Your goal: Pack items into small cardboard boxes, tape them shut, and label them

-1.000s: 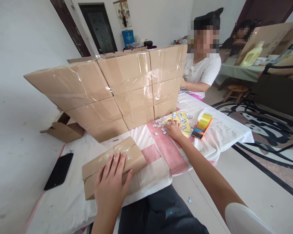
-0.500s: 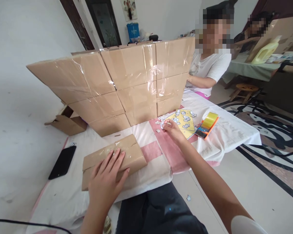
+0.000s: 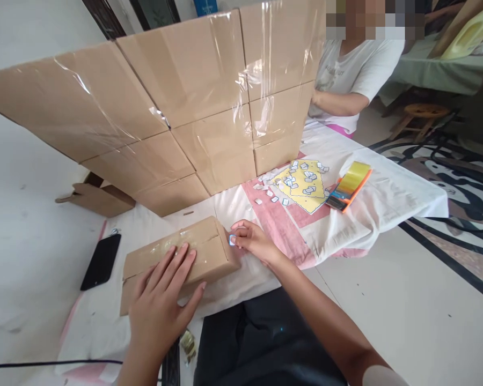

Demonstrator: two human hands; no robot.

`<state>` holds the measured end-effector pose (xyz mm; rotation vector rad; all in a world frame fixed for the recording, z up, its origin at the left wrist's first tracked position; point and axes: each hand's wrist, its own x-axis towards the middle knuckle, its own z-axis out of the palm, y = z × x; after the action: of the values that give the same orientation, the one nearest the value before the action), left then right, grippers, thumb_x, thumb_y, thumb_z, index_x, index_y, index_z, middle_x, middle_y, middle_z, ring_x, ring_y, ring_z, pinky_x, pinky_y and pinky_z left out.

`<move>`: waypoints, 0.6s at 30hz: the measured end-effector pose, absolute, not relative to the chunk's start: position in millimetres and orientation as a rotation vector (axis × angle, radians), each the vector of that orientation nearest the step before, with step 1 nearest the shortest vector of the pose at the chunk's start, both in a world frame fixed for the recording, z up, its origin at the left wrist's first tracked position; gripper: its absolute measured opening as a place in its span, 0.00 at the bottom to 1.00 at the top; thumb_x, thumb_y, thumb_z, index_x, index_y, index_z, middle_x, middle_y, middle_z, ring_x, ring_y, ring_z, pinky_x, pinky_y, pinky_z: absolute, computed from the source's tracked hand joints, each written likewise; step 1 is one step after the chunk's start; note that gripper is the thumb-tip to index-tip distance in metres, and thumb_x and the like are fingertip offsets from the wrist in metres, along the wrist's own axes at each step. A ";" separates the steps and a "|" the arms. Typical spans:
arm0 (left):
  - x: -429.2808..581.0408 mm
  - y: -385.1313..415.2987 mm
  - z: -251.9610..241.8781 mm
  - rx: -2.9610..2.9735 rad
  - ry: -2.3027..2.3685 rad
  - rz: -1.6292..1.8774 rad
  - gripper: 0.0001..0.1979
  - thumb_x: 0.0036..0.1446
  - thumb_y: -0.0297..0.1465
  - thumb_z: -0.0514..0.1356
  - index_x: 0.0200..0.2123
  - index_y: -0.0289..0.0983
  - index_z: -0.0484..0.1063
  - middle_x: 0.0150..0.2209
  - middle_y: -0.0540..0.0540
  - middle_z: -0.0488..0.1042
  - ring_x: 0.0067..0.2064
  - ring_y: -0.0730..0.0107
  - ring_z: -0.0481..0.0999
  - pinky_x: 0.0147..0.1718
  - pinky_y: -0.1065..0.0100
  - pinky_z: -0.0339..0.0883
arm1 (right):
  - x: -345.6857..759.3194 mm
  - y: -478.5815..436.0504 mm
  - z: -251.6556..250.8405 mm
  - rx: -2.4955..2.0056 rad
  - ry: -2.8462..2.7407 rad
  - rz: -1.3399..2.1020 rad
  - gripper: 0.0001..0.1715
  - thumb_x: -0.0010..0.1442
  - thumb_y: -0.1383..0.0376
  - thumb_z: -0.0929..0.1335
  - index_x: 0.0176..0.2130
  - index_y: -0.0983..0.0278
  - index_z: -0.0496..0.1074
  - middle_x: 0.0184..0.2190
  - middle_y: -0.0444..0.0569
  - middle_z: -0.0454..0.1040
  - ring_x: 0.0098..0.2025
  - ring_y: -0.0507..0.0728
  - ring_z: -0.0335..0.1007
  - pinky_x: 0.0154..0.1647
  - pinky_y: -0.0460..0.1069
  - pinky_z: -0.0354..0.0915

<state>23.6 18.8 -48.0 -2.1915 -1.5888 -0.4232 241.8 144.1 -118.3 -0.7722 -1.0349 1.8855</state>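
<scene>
A taped cardboard box (image 3: 209, 241) lies flat on the cloth-covered table in front of me. My left hand (image 3: 165, 289) rests on its top with the fingers spread. At the box's right end, my right hand (image 3: 251, 241) pinches a small white sticker with a blue edge (image 3: 232, 240) between thumb and fingers. Further right, several similar small pieces lie scattered on and around a yellow sheet (image 3: 309, 201). Whether the sticker touches the box I cannot tell.
A wall of stacked cardboard boxes (image 3: 201, 69) stands across the table. A black phone (image 3: 101, 261) and an open carton (image 3: 104, 201) are at the left. A yellow tape roll in orange packaging (image 3: 350, 185) lies at the right. A person in a white shirt (image 3: 346, 75) is behind the boxes.
My right hand has come from the scattered pieces to the box's right end, with a sticker in its fingers. My left hand stays on the box. The camera view has tilted downward.
</scene>
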 end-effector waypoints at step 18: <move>29.0 18.3 -41.5 -2.239 -1.587 -0.439 0.34 0.61 0.40 0.59 0.69 0.43 0.59 0.66 0.42 0.68 0.64 0.48 0.69 0.57 0.51 0.58 | 238.1 140.3 -123.3 -0.868 -1.199 1.732 0.21 0.47 0.56 0.79 0.32 0.60 0.67 0.22 0.36 0.63 0.26 0.50 0.58 0.28 0.47 0.55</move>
<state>29.0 18.3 -41.5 -2.2386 -1.5872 -0.4389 238.1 140.3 -123.3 -0.8684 -1.1991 1.7318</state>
